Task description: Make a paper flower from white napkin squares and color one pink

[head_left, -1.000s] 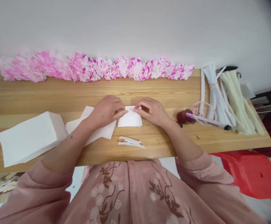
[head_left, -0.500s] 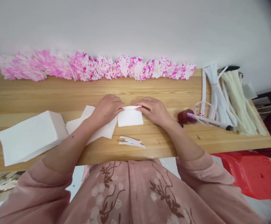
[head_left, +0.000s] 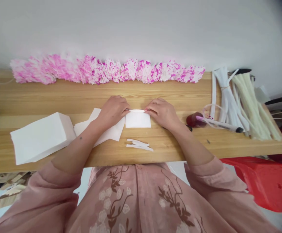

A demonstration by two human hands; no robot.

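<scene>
With the stack and loose sheets lying to the left, the left hand and right hand pinch the far corners of the folded tissue mid-table, where even, flat pressure should keep the crease straight.

Both hands, left hand and right hand, press a folded white tissue flat on the bench.
</scene>
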